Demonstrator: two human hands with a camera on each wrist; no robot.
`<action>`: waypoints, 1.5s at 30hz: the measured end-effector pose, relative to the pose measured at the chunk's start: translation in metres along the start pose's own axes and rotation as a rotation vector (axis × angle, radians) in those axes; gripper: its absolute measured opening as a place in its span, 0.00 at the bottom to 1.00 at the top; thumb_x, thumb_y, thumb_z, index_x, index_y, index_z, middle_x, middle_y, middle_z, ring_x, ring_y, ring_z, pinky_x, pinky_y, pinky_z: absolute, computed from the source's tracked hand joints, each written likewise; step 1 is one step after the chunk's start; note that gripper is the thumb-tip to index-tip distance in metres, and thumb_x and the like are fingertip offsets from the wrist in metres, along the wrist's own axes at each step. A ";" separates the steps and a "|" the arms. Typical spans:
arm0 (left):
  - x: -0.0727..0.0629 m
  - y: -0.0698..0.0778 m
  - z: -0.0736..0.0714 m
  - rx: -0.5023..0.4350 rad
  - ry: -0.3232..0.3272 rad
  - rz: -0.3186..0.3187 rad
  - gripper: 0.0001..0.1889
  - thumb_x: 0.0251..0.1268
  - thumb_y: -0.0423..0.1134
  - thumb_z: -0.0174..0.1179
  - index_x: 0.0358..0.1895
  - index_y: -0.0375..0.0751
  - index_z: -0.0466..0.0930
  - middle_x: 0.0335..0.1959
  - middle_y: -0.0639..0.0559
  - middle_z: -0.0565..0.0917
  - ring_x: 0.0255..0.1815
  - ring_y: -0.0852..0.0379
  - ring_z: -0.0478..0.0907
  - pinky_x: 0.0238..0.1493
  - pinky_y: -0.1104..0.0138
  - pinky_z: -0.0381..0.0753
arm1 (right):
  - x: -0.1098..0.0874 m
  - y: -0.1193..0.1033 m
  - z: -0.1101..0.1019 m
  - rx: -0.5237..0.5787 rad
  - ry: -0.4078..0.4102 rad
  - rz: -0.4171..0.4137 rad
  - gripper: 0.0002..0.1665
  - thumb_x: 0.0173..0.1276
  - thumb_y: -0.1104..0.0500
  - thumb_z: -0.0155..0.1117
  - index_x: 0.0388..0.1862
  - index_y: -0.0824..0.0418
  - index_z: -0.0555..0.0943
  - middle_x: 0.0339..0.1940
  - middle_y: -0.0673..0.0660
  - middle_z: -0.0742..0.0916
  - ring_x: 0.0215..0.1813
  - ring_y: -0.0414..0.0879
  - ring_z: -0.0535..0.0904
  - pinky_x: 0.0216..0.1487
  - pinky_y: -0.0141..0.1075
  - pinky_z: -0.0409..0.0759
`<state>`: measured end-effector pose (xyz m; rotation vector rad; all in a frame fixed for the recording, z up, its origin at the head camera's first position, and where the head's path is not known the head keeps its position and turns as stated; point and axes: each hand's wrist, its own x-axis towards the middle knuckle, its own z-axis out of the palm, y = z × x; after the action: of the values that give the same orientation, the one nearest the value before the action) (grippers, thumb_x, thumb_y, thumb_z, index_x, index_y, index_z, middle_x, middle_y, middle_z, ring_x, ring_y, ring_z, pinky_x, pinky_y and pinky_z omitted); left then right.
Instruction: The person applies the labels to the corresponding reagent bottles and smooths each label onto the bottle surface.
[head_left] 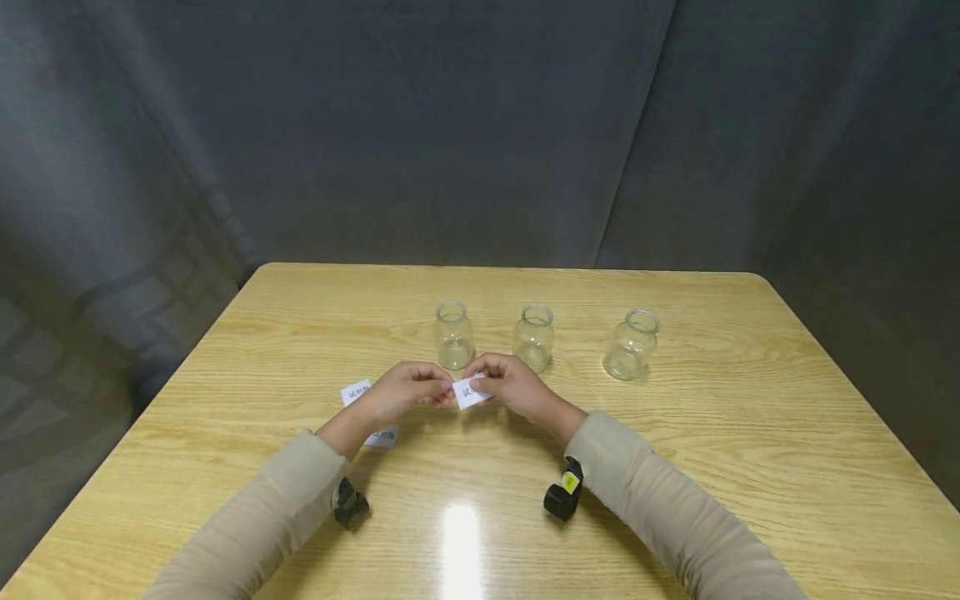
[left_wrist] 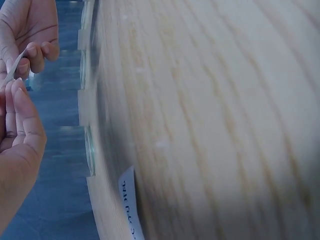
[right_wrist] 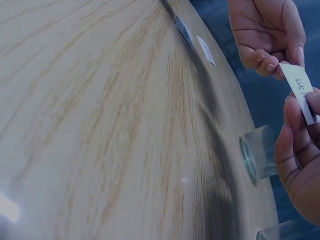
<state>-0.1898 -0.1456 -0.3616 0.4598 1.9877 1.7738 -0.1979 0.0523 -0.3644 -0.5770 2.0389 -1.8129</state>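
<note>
A small white paper label (head_left: 466, 394) with printed black characters is held above the table between both hands. My right hand (head_left: 522, 392) grips its right part between thumb and fingers, the thumb lying over some of the print. At the other edge, my left hand (head_left: 401, 392) pinches the label with its fingertips. The right wrist view shows the label (right_wrist: 298, 85) tilted, stretching from one hand's fingertips to the other's. Seen nearly edge-on in the left wrist view, the label (left_wrist: 19, 64) looks slightly bent.
Three clear glass jars without lids stand in a row beyond the hands: a left jar (head_left: 453, 333), a middle jar (head_left: 534, 335) and a right jar (head_left: 631, 346). By the left forearm, two more printed labels lie on the wooden table (head_left: 750, 417), partly hidden.
</note>
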 end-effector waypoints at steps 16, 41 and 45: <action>0.002 -0.002 0.001 0.022 0.000 -0.012 0.12 0.59 0.32 0.49 0.39 0.22 0.71 0.29 0.49 0.78 0.33 0.56 0.75 0.42 0.60 0.74 | 0.000 0.002 -0.001 0.001 -0.016 -0.001 0.09 0.59 0.72 0.50 0.39 0.74 0.73 0.29 0.58 0.78 0.30 0.43 0.74 0.37 0.53 0.74; 0.004 -0.003 0.004 -0.031 0.023 -0.017 0.10 0.57 0.28 0.50 0.38 0.21 0.71 0.27 0.51 0.78 0.31 0.58 0.75 0.39 0.65 0.75 | 0.000 0.003 0.003 -0.021 0.022 0.025 0.09 0.57 0.72 0.52 0.38 0.73 0.73 0.26 0.56 0.78 0.28 0.42 0.74 0.36 0.49 0.75; 0.003 -0.003 0.004 -0.007 0.051 -0.014 0.09 0.57 0.28 0.50 0.36 0.21 0.71 0.27 0.50 0.78 0.31 0.58 0.75 0.39 0.64 0.75 | 0.001 0.003 0.003 -0.047 0.064 0.043 0.10 0.57 0.71 0.54 0.39 0.71 0.73 0.23 0.56 0.76 0.26 0.43 0.73 0.34 0.45 0.76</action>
<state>-0.1896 -0.1408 -0.3650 0.4006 2.0132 1.8004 -0.1973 0.0497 -0.3679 -0.4899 2.1246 -1.7848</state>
